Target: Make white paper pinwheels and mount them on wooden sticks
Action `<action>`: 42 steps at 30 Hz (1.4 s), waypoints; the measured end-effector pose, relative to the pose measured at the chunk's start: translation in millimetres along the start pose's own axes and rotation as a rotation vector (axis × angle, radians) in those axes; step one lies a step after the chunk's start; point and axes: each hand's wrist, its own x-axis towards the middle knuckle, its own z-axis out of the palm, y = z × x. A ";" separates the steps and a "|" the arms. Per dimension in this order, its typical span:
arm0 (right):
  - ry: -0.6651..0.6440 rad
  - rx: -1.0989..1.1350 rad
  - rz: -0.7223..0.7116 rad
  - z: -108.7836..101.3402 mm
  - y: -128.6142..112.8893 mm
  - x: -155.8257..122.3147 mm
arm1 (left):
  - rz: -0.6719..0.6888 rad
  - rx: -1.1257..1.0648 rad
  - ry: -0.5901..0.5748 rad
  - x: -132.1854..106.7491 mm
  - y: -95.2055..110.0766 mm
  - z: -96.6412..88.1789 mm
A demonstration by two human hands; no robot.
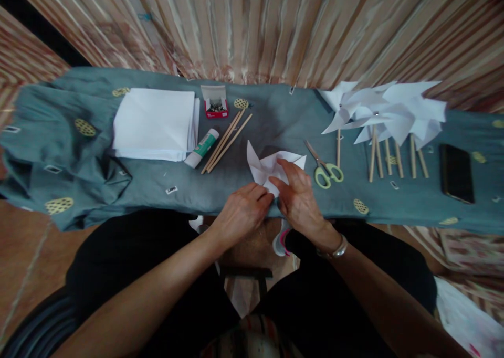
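Observation:
A white paper pinwheel (pixel 268 165), with curved and pointed blades, lies near the front edge of the cloth-covered table. Its lower corner is pinched by my left hand (pixel 244 206), whose fingers are closed. My right hand (pixel 297 195) curves over the pinwheel from the right, thumb and forefinger on the paper around its middle. Part of the paper is hidden under both hands. Scissors (pixel 323 170) with pale green handles lie just right of the pinwheel. To its left are several thin wooden sticks (pixel 226 143) and a green and white glue stick (pixel 202 148).
A stack of white paper (pixel 153 122) lies at the left. Behind the glue stick stands an open red box (pixel 215 107) of small metal pieces. Finished-looking pinwheels (pixel 384 108) on sticks overlap at the right, beside a dark phone (pixel 457 173). A curtain (pixel 252 27) hangs behind the table.

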 end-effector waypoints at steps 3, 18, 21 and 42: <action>-0.001 0.021 -0.001 -0.9 1.0 1.1 | -0.009 0.001 0.001 0.3 0.8 -1.7; 0.062 -0.051 -0.049 -3.1 0.3 3.8 | -0.006 0.048 0.031 -0.1 0.7 0.0; 0.144 -0.008 -0.046 -13.6 9.4 8.5 | -0.009 0.053 0.028 0.1 2.5 -2.2; 0.041 -0.296 -0.048 -40.3 15.4 -5.3 | -0.009 0.053 0.224 -6.4 -29.4 -22.9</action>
